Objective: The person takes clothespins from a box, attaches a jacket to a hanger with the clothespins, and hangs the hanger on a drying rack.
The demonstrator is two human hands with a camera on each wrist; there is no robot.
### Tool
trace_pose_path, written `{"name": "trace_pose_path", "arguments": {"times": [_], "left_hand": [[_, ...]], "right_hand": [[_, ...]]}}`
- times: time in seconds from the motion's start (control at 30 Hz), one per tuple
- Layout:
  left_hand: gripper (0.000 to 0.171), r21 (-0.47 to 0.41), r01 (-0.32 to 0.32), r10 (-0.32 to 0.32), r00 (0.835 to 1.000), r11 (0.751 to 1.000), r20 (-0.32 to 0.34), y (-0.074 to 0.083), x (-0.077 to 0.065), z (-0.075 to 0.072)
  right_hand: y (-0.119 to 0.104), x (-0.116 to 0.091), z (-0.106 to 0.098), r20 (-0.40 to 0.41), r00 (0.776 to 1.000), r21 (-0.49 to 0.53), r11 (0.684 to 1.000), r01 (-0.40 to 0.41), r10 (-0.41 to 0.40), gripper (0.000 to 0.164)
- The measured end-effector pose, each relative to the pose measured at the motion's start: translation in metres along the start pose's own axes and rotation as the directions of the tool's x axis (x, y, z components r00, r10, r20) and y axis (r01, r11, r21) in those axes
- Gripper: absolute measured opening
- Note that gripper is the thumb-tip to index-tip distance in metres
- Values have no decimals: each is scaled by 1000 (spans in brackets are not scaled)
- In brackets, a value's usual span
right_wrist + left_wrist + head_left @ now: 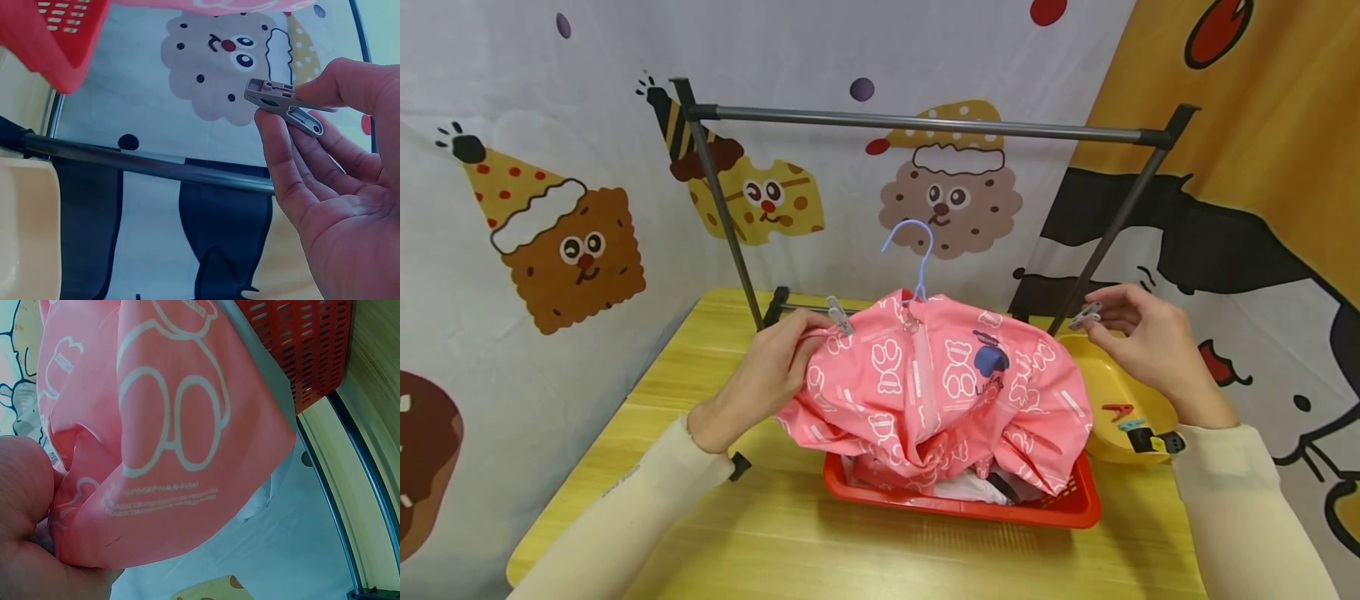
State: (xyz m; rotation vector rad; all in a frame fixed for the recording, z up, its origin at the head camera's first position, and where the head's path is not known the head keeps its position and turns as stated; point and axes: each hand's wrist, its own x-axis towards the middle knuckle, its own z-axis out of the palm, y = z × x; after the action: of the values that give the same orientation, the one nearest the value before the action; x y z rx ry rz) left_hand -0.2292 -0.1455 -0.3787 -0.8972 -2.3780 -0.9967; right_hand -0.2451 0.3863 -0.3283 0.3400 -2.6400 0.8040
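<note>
A pink jacket with white bear outlines hangs on a blue hanger, its lower part bunched over a red basket. My left hand grips the jacket's shoulder at the left, right by a grey clothespin clipped there. In the left wrist view the thumb and fingers pinch the pink cloth. Off to the jacket's right, my right hand pinches another grey clothespin between thumb and fingertips, apart from the cloth.
Behind the jacket stands a dark metal rack with a horizontal top bar. A yellow tray at the right holds several coloured clips. White and dark cloth lies in the red basket. Everything stands on a wooden table.
</note>
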Motion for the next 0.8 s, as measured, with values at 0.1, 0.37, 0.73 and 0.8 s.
{"name": "trace_pose_path", "arguments": {"times": [0.1, 0.37, 0.73, 0.8], "left_hand": [[24, -2, 0, 0, 1000, 1000, -3, -1, 0, 1], [24, -14, -8, 8, 1000, 1000, -5, -1, 1, 1], [23, -14, -11, 11, 1000, 1000, -14, 0, 1, 0], [23, -17, -9, 9, 1000, 1000, -13, 1, 1, 0]], "right_hand": [[-5, 0, -1, -9, 1000, 1, 1000, 18, -18, 44], [-17, 0, -3, -33, 997, 12, 998, 66, -65, 44], [-40, -2, -2, -83, 984, 28, 987, 158, -155, 49], [-43, -1, -2, -87, 983, 40, 985, 167, -163, 50]]}}
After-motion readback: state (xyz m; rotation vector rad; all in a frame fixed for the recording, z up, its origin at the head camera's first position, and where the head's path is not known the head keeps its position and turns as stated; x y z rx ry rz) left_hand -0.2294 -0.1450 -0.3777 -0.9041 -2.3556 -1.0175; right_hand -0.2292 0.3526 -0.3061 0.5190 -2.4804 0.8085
